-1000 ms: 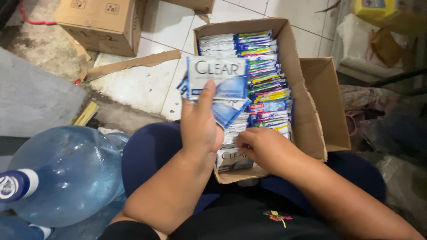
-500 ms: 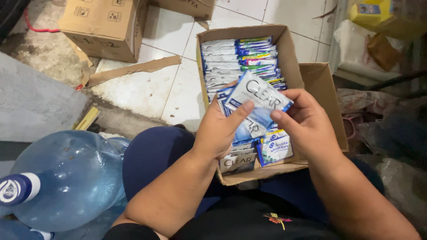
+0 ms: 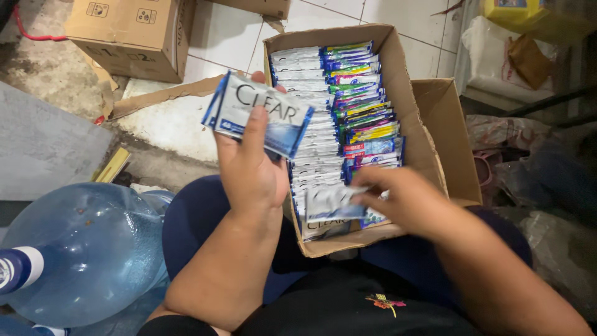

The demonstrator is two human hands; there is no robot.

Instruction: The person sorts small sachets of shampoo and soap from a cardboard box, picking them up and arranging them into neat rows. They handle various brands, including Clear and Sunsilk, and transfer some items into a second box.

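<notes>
Since half a second ago, your hands are separating: your left hand (image 3: 249,171) is lifting the silver-blue sachets (image 3: 258,115) up and leftward, thumb clamping them flat; your right hand (image 3: 401,199) is dropping into the cardboard box (image 3: 423,137), pinching a single sachet (image 3: 329,202) near the front row. The sachets are probably light, floppy and slick, so you are best pinching them at the sealed edges.

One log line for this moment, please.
left hand: holds sachet stack raised | right hand: pinches single sachet over cardboard box | box: rows of sachets
</notes>
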